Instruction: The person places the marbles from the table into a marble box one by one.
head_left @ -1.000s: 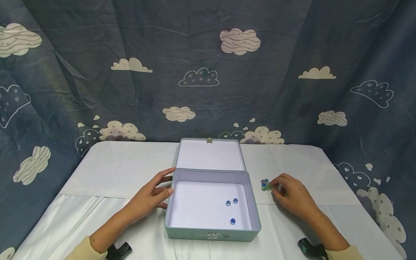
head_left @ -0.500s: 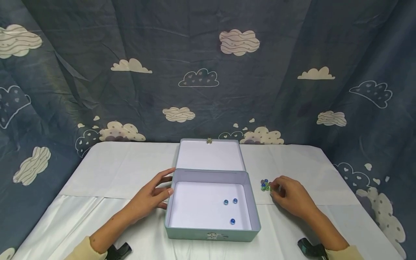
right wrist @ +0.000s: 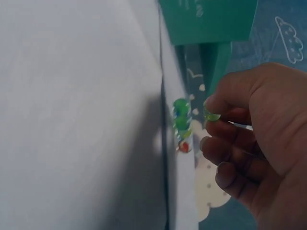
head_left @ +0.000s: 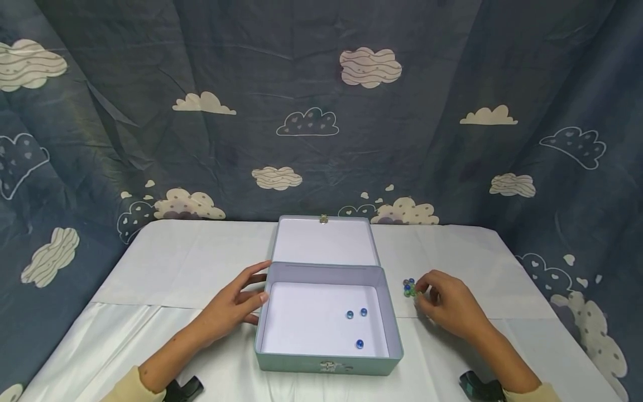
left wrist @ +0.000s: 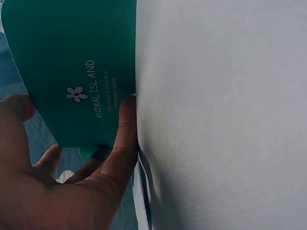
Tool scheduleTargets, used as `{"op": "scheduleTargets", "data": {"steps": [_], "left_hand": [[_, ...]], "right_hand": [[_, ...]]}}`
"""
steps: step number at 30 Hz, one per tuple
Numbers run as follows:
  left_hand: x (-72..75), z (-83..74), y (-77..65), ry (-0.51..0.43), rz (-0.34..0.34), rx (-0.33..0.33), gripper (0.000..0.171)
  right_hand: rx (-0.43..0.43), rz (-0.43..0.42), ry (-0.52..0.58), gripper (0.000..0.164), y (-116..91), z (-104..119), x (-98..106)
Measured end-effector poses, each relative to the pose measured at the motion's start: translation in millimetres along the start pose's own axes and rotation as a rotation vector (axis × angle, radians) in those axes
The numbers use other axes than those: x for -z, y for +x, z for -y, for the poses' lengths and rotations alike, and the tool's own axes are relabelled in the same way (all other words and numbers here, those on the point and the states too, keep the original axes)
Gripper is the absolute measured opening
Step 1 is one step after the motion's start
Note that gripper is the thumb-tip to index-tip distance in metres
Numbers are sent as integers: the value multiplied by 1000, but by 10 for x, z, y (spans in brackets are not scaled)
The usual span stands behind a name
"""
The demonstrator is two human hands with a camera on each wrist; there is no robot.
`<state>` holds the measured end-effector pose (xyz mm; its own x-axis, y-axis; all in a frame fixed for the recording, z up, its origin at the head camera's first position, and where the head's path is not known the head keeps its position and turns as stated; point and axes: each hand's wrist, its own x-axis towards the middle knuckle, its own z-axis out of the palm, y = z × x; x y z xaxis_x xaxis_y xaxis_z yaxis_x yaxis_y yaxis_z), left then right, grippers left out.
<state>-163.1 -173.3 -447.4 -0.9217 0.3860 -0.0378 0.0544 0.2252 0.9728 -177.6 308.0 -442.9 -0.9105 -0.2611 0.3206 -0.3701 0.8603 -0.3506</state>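
A green metal box (head_left: 329, 364) stands on the table with its lid (head_left: 325, 240) folded back. On its pale floor lie three blue marbles (head_left: 359, 344). My left hand (head_left: 232, 301) rests against the box's left wall with fingers spread, thumb at the rim; in the left wrist view the hand (left wrist: 91, 187) touches the green side printed with a flower. To the right of the box, several marbles (head_left: 408, 286) sit clustered on the cloth. Close beside them is my right hand (head_left: 452, 301); the right wrist view shows it pinching a green marble (right wrist: 211, 116) between thumb and index finger.
White cloth (head_left: 191, 257) covers the table, with a fold running across it. A dark curtain (head_left: 311, 156) with printed clouds hangs behind and at both sides. The box's right wall (head_left: 392, 312) stands between the marble cluster and the box floor.
One blue marble in the box has rolled slightly left and come to rest. My right hand has shifted a little at the cluster's edge. The left hand keeps its place.
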Motion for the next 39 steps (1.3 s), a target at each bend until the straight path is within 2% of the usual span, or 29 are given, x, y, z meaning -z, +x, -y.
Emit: {"op": "scheduleTargets", "data": {"steps": [13,26,33,39], "left_hand": [[-8,-2,0,7,1,-5,65],[-4,-22,-4,9,9,-15,65],[-8,-26,-10,18,13,-30,63],[-11,-28,-11,17,15,-26,63]], "right_hand": [[157,-106,92,31,-5,400,120],[227,-89,198,39,-74,745,208],[246,-70,216,45,-83,800,174],[243,-56,221,44,-82,791,152]]}}
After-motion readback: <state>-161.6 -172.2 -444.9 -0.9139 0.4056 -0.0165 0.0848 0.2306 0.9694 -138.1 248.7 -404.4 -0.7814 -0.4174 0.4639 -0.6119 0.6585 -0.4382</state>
